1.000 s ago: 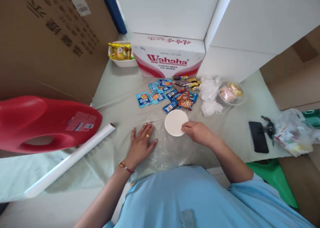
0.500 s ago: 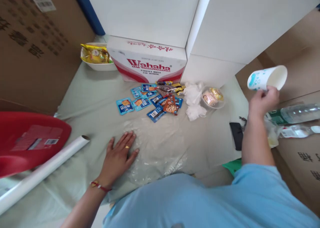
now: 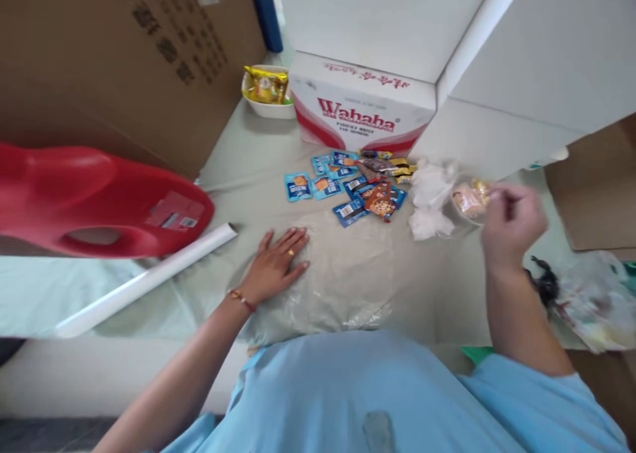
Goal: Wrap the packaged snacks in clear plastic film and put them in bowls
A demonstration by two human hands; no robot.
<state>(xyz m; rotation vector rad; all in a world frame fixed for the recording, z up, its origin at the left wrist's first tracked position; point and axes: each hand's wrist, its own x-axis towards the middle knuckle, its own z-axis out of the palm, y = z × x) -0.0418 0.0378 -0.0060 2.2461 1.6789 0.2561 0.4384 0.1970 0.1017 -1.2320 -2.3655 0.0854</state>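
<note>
My left hand [image 3: 279,262] lies flat on a clear plastic bag [image 3: 348,274] spread on the cloth-covered table, fingers stretched out. On my right, my right hand [image 3: 514,224] is curled closed, slightly blurred, beside a clear round bowl [image 3: 474,220] with wrapped snacks [image 3: 467,200] in it. Whatever its fingers hold, if anything, is hidden. Beyond it, part of a paper cup [image 3: 551,158] shows by the white panel. Several blue snack packets [image 3: 325,187] and brown cookie packets [image 3: 380,202] lie above the bag. White crumpled plastic [image 3: 431,198] sits between them and the bowl.
A Wahaba-style water carton reading Wahaha [image 3: 365,108] stands at the back, a white bowl of yellow packets [image 3: 272,110] beside it. On the left are a red jug [image 3: 99,201] and a white roll [image 3: 149,282]. A plastic bag [image 3: 596,301] lies far right.
My right hand has come down and inward from the far right to beside the clear bowl, letting go of the paper cup. My left hand stays flat. The view has turned left.
</note>
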